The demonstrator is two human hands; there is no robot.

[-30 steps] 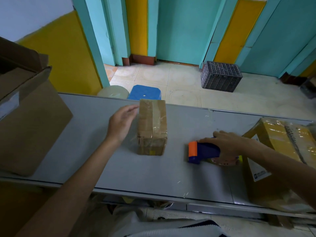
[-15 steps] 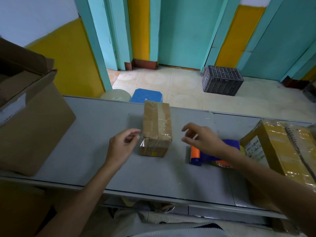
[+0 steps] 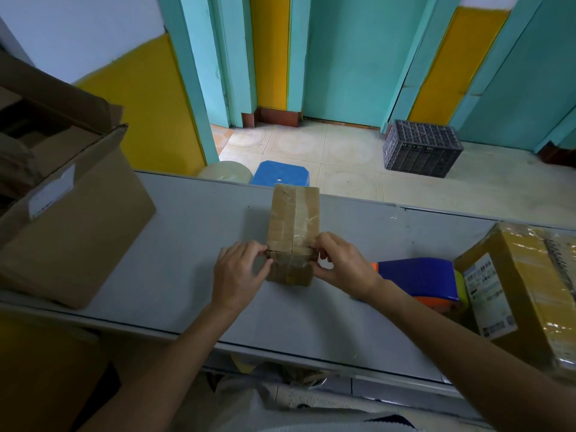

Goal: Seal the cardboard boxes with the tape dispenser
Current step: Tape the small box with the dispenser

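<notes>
The left hand point(image 3: 240, 272) and right hand point(image 3: 343, 269) pinch the near top corners of the small box point(image 3: 294, 219), with the tape dispenser point(image 3: 417, 275) lying just right of it, and should probably rub the tape ends down flat.

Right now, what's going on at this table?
A person is handling a small cardboard box on the grey table. The left hand and right hand both pinch at the tape along its near top edge. The tape dispenser lies unheld to its right. An open carton stands at left, a wrapped parcel at right.
</notes>
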